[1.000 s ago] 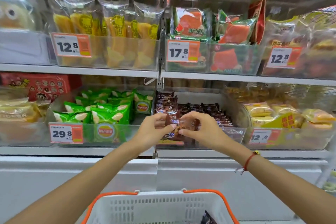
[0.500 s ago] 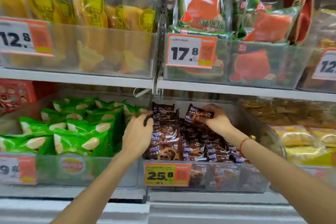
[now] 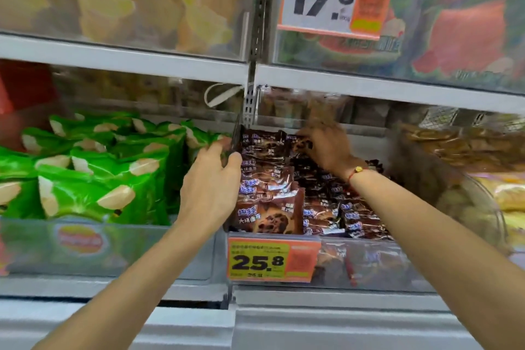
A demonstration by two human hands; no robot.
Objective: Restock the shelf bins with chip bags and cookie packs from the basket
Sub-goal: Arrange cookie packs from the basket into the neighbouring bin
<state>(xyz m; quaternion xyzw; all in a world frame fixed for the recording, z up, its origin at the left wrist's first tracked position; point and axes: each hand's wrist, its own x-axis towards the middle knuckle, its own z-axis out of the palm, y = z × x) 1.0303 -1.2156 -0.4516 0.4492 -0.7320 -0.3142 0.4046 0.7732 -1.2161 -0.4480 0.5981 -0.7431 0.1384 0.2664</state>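
Observation:
Brown cookie packs stand in rows in a clear shelf bin with a 25.8 price tag. My right hand reaches to the back of this bin and pinches one brown cookie pack at the rear of the rows. My left hand is at the bin's left wall, with fingers on the outer side and the thumb against the left row of packs. Green chip bags fill the neighbouring bin on the left. The basket is out of view.
The upper shelf edge hangs low over the cookie bin. Above it stand clear bins with yellow snack bags and watermelon-print bags. A bin of yellow packs sits to the right. A white ledge runs below.
The view has moved closer to the cookie bin. My right hand has carried the cookie pack further back in the bin, and my left hand stays at the bin's left wall.

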